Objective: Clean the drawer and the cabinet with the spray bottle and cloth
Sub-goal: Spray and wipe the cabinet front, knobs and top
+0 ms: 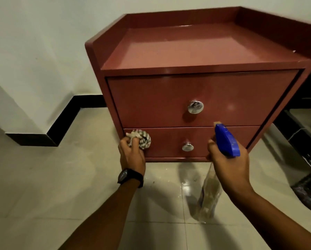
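A red-brown cabinet (196, 49) with a raised rim on its top stands on the tiled floor against the wall. Its front has a large upper drawer (151, 100) and a shallow lower drawer (171, 141), both closed, each with a round silver knob. My left hand (132, 154) presses a bunched striped cloth (142, 139) against the left end of the lower drawer front. My right hand (230, 165) grips a spray bottle (225, 141) with a blue trigger head pointing at the drawers; its clear body hangs below my hand.
Beige floor tiles (70, 177) spread in front of the cabinet, with wet spots below it. A white wall with black skirting (64, 120) juts out at left. A dark woven basket (309, 188) and black furniture stand at the right.
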{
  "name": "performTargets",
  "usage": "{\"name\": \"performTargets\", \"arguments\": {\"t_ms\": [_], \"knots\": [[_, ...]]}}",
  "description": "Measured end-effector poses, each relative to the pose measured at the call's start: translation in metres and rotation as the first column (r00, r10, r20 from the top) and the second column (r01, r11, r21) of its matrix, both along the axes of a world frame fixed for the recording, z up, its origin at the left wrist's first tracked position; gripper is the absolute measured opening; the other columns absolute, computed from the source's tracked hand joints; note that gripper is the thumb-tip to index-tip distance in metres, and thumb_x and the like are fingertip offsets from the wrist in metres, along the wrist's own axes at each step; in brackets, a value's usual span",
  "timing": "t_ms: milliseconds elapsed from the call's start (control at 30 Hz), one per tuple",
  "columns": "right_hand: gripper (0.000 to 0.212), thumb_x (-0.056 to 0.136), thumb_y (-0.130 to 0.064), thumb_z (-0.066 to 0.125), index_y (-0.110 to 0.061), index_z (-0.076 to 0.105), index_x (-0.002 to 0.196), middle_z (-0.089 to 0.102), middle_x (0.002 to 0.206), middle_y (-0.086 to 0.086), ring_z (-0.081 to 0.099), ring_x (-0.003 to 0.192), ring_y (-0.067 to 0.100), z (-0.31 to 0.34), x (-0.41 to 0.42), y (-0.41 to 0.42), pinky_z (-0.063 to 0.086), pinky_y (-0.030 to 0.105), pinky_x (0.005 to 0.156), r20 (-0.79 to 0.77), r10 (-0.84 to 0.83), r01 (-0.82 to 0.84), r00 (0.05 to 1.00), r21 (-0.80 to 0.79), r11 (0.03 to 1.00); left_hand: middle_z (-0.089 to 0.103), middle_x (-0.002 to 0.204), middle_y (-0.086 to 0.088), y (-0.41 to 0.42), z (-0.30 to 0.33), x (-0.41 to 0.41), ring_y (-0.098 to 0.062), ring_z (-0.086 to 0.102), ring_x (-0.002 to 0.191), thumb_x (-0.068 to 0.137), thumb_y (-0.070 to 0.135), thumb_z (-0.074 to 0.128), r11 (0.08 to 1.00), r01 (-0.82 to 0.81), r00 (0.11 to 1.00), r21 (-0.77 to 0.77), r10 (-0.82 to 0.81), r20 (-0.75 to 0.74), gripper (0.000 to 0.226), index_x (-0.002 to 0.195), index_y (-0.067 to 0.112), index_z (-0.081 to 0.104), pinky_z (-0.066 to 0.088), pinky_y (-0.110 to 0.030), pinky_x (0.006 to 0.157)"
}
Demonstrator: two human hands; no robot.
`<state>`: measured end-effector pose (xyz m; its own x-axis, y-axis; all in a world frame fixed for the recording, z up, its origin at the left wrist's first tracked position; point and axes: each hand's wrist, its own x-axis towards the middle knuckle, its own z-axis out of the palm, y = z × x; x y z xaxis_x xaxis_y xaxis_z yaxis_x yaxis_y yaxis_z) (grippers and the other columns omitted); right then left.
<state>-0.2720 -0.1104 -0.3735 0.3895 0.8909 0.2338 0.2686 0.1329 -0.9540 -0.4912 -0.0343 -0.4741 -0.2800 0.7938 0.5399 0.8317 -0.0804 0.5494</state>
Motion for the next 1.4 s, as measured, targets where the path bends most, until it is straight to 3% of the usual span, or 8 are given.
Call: {"name": "performTargets", "arguments": {"t_ms": [100,200,367,600,700,833,1167,1400], "knots": [[0.006,0.086,-0.02,0.064,-0.016,0.06,0.087,0.062,0.079,0.021,0.06,0.075,0.043,0.003,0.004,0.002,0.055,0.053,0.072,0.03,-0.001,0.001,1.0,0.0,1.0,0.047,0.12,-0.025,0.015,0.051,0.001,-0.035,0.048,0.104,0.076,-0.007,0.054,0.98,-0.067,0.995,0.187,0.053,0.079,0.051,0.114,0.024,0.039,0.043,-0.034,0.082],[0.004,0.087,-0.019,0.062,-0.019,0.059,0.085,0.062,0.081,0.023,0.061,0.077,0.044,0.009,0.005,0.003,0.054,0.049,0.071,0.017,-0.004,0.004,1.0,0.009,1.0,0.05,0.113,-0.024,0.033,0.111,0.002,-0.032,0.051,0.1,0.07,-0.005,0.049,0.912,-0.114,0.992,0.394,0.086,0.089,0.049,0.11,0.022,0.042,0.036,-0.028,0.071],[0.006,0.086,-0.018,0.062,-0.022,0.06,0.084,0.061,0.082,0.025,0.059,0.076,0.045,0.017,0.005,0.006,0.053,0.047,0.07,-0.002,-0.02,0.02,1.0,0.027,0.999,0.052,0.11,-0.021,0.048,0.159,0.003,-0.027,0.054,0.1,0.067,-0.004,0.046,0.832,-0.153,0.988,0.533,0.11,0.112,0.05,0.109,0.024,0.043,0.035,-0.018,0.074],[0.008,0.085,-0.017,0.062,-0.01,0.06,0.089,0.059,0.078,0.025,0.058,0.075,0.044,0.019,-0.001,0.009,0.053,0.05,0.069,-0.024,-0.026,0.027,0.999,0.043,0.999,0.051,0.113,-0.026,0.033,0.074,0.008,-0.036,0.05,0.1,0.078,0.001,0.053,0.914,-0.152,0.988,0.378,0.144,0.048,0.039,0.111,0.02,0.045,0.044,-0.039,0.072],[0.013,0.085,-0.017,0.062,-0.005,0.058,0.088,0.058,0.078,0.026,0.056,0.075,0.044,0.021,-0.002,0.009,0.051,0.049,0.066,-0.05,-0.027,0.029,0.998,0.039,0.999,0.048,0.116,-0.023,0.018,0.028,0.011,-0.037,0.051,0.101,0.081,0.003,0.055,0.963,-0.154,0.986,0.222,0.133,0.105,0.035,0.112,0.017,0.046,0.047,-0.04,0.068],[0.008,0.086,-0.017,0.062,-0.009,0.059,0.087,0.057,0.078,0.025,0.057,0.075,0.044,0.02,0.001,0.01,0.052,0.047,0.066,-0.079,-0.026,0.029,0.997,0.045,0.999,0.047,0.118,-0.021,0.008,-0.016,0.022,-0.041,0.053,0.105,0.084,0.005,0.056,0.982,-0.177,0.955,0.07,0.154,0.255,0.033,0.115,0.013,0.049,0.048,-0.045,0.082],[0.009,0.082,-0.02,0.06,-0.012,0.06,0.085,0.058,0.076,0.024,0.058,0.075,0.045,0.013,0.026,0.022,0.053,0.051,0.067,-0.076,-0.049,0.053,0.996,0.05,0.997,0.038,0.131,-0.027,0.004,-0.064,0.051,-0.044,0.046,0.118,0.074,-0.007,0.057,0.977,-0.201,0.772,-0.068,0.201,0.603,0.064,0.135,-0.003,0.039,0.039,-0.04,0.104],[0.006,0.084,-0.016,0.062,-0.013,0.062,0.089,0.059,0.079,0.023,0.059,0.077,0.044,0.011,0.023,0.025,0.053,0.049,0.069,-0.109,-0.028,0.033,0.994,0.04,0.999,0.046,0.126,-0.03,0.01,-0.062,0.061,-0.043,0.048,0.116,0.079,0.003,0.066,0.932,-0.311,0.609,-0.186,0.346,0.714,0.066,0.138,0.0,0.038,0.041,-0.044,0.102]]}}
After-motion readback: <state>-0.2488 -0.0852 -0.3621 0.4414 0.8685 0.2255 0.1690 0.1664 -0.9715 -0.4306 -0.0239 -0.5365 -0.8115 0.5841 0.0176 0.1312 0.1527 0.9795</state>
